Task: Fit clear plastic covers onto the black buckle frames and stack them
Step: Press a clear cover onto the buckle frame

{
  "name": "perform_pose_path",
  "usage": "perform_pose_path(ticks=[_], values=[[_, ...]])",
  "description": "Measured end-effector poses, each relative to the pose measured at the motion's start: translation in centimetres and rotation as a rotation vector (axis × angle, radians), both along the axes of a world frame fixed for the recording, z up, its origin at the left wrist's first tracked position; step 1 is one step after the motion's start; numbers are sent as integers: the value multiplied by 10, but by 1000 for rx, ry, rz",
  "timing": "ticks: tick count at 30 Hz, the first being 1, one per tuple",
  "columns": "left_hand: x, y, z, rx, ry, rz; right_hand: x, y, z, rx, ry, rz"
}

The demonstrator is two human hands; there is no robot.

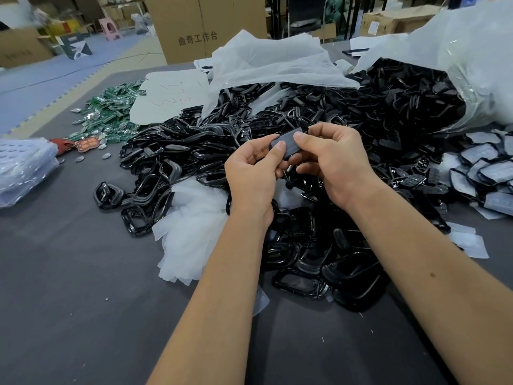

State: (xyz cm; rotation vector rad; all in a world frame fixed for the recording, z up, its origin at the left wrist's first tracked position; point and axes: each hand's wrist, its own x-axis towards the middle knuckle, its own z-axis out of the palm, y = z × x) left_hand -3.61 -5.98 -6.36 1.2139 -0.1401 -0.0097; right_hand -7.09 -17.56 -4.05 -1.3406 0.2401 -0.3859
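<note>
Over the dark grey table, your left hand and right hand pinch one black buckle frame, pressing its clear plastic cover on; next, stack it.

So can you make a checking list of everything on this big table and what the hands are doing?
Surface: dark grey table.
Job's things: heap of black frames; covered pieces far right; one frame with cover held up.
Clutter: green circuit boards, white bags, white foam sheets.
Grippers: left hand and right hand both pinch the held piece.
Cables: nothing seen.
Surroundings: cardboard boxes, blue floor mats.
</note>
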Motion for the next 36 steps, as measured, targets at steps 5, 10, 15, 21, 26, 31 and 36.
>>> perform_pose_path(ticks=[5,10,15,21,26,31,36], values=[[0,0,0,8,12,0,1,0,-1,-46,-17,-17],[0,0,1,7,34,-1,1,1,-4,-147,-23,-48],[0,2,1,14,42,-4,2,1,-3,-131,-20,-29],[1,2,1,20,55,-24,1,-1,-4,-189,-47,-52],[2,3,1,45,58,-20,2,-4,-4,-208,-25,-27],[0,4,0,85,-8,0,2,-4,-5,-219,-30,-30],[1,5,0,93,-4,0,3,-4,-6,-159,-30,-19]])
